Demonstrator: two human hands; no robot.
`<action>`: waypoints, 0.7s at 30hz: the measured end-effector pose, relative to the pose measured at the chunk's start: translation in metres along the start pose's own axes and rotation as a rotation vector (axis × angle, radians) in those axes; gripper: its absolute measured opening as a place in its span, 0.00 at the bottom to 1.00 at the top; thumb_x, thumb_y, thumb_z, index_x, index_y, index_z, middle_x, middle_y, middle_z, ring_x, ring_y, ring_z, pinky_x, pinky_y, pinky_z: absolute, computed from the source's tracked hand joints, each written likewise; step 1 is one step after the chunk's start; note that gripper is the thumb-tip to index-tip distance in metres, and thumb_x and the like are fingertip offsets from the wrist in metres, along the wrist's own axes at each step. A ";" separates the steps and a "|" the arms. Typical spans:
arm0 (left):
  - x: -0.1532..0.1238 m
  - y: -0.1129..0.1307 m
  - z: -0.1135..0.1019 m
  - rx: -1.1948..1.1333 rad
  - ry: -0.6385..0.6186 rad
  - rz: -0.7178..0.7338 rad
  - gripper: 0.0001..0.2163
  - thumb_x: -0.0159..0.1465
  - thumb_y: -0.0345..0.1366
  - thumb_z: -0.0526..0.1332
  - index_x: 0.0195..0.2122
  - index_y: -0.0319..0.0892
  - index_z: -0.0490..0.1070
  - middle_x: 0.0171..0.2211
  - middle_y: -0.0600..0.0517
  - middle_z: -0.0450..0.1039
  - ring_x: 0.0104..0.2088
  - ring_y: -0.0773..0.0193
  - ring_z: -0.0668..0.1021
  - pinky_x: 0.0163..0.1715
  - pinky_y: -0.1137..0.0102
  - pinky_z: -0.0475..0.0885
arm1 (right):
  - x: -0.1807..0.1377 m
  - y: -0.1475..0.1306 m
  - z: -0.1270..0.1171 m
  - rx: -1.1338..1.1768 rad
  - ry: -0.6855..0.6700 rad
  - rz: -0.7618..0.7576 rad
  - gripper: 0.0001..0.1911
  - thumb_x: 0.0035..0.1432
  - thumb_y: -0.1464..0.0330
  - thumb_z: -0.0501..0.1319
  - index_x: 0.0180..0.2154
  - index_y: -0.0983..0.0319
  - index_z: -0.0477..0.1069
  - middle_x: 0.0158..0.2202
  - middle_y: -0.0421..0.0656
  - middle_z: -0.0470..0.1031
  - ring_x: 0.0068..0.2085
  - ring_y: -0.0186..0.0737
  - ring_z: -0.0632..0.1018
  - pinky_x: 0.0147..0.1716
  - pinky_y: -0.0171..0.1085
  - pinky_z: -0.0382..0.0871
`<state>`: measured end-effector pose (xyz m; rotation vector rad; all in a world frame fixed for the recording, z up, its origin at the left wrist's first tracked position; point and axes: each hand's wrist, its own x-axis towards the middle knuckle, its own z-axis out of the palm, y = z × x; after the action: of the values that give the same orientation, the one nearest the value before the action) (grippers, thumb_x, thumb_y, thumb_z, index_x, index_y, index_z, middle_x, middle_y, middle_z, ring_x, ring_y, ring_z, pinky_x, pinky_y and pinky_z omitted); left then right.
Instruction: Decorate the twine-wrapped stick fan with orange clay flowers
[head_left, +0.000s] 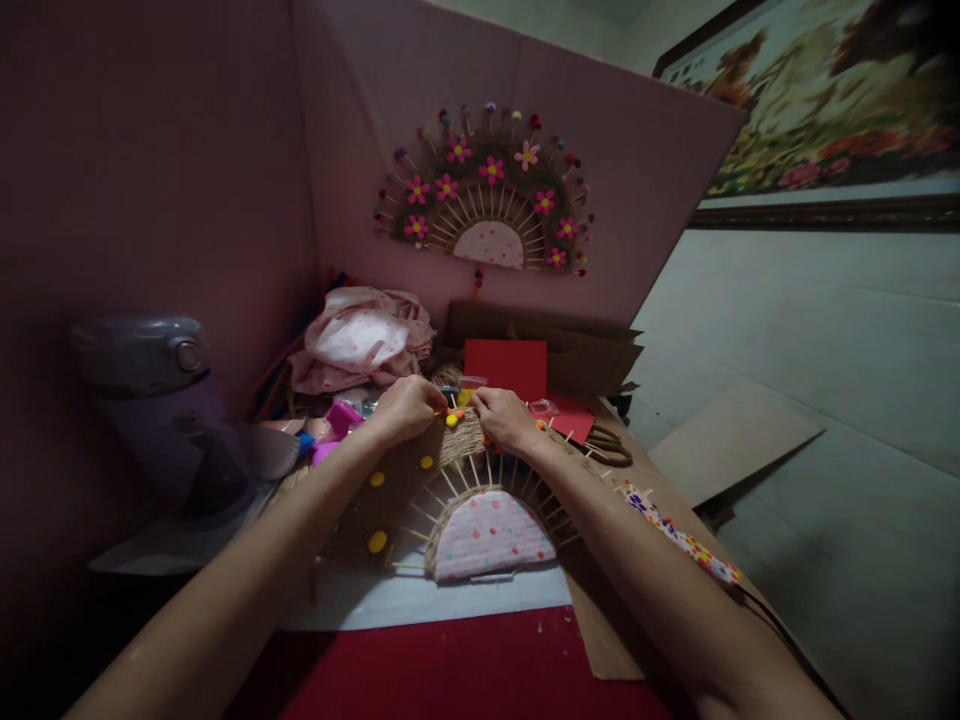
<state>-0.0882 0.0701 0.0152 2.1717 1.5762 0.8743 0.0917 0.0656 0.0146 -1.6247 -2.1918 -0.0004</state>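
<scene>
A half-round fan craft (465, 436) lies on the table before me, built of thin wooden sticks and woven twine. Its base is a half circle of dotted pale fabric (495, 538). Yellow dots (377, 542) sit along its left side. At the far edge of the twine, my left hand (409, 408) pinches beside a small orange flower with a yellow centre (452, 418); whatever lies in its fingertips is too small to make out. Close by on the right, my right hand (504, 415) is also closed, its fingertips at the twine's top edge and its grip hidden.
A finished fan with pink flowers (491, 170) hangs on the pink panel. Behind my hands are crumpled dotted fabric (367, 335), red card (506, 368) and brown cardboard (592, 360). A large tumbler (165, 420) stands left; a flowered strip (682, 540) lies right.
</scene>
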 end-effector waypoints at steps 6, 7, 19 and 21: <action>-0.004 0.003 0.002 0.043 -0.013 -0.005 0.16 0.48 0.25 0.56 0.32 0.43 0.81 0.33 0.49 0.80 0.34 0.61 0.77 0.31 0.73 0.66 | 0.004 0.004 0.006 0.048 -0.013 0.003 0.14 0.59 0.67 0.51 0.34 0.59 0.76 0.35 0.44 0.79 0.36 0.38 0.76 0.29 0.32 0.57; -0.004 0.004 0.002 0.044 -0.014 -0.007 0.16 0.48 0.25 0.56 0.33 0.43 0.81 0.33 0.49 0.80 0.34 0.61 0.77 0.31 0.73 0.66 | 0.005 0.005 0.007 0.055 -0.014 0.002 0.14 0.59 0.67 0.51 0.34 0.59 0.76 0.35 0.44 0.80 0.36 0.38 0.76 0.30 0.32 0.57; -0.013 0.004 0.002 0.002 0.063 -0.027 0.15 0.52 0.29 0.59 0.41 0.40 0.78 0.38 0.48 0.80 0.37 0.62 0.78 0.35 0.74 0.67 | 0.002 0.004 0.005 0.064 0.013 -0.014 0.14 0.59 0.69 0.51 0.38 0.58 0.76 0.35 0.44 0.78 0.38 0.40 0.74 0.33 0.34 0.59; -0.016 0.003 0.002 0.012 0.113 -0.033 0.15 0.53 0.29 0.59 0.40 0.40 0.79 0.38 0.47 0.80 0.38 0.60 0.78 0.36 0.73 0.68 | -0.005 0.000 0.001 0.036 0.068 -0.017 0.15 0.59 0.70 0.51 0.41 0.59 0.75 0.40 0.47 0.76 0.42 0.43 0.72 0.37 0.36 0.59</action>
<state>-0.0880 0.0546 0.0106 2.1314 1.6690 0.9962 0.0925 0.0618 0.0120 -1.5636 -2.1418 -0.0212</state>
